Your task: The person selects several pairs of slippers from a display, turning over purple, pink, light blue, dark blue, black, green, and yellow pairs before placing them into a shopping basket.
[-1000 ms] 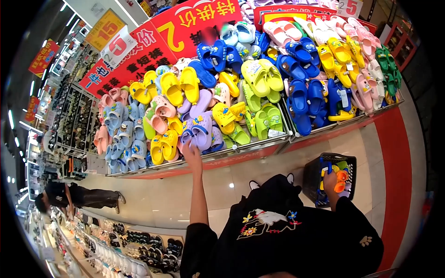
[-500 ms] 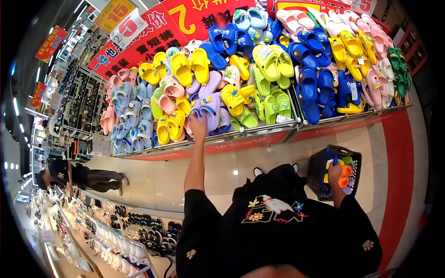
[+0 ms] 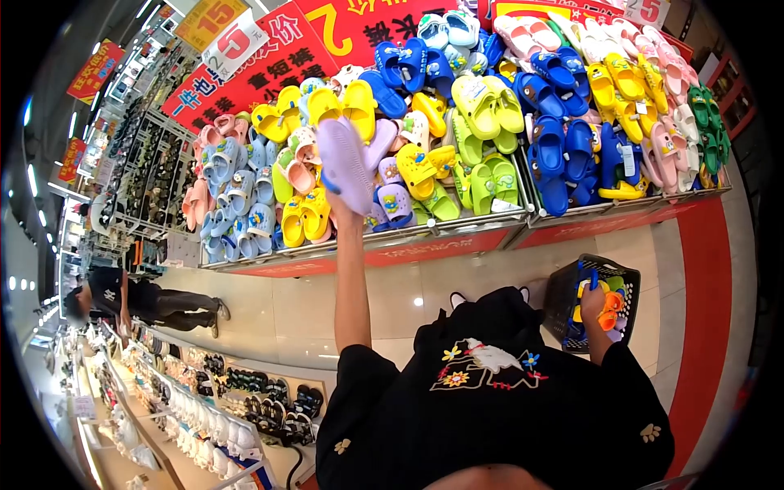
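Note:
My left hand [image 3: 344, 212] grips a lavender clog [image 3: 349, 163] at its lower end. The clog is raised over the display, its sole turned to me, and most of my fingers are hidden behind it. Around it lie yellow clogs [image 3: 305, 217], more lavender clogs [image 3: 395, 204] and light blue clogs [image 3: 239, 192]. Down at my right side, my right hand [image 3: 593, 304] is closed on the blue handle of a black shopping basket [image 3: 563, 314]. Inside the basket are orange clogs [image 3: 608, 311] and other colourful footwear.
The display bin's metal front rail [image 3: 441, 230] runs across in front of me. Blue clogs [image 3: 577, 151] and green clogs [image 3: 494, 181] fill its right part. Shoe shelves [image 3: 204, 408] stand at lower left. Another person [image 3: 155, 306] stands in the aisle at left.
My left hand has lifted the lavender clog off the pile and turned its sole toward me. My right hand stays on the basket handle.

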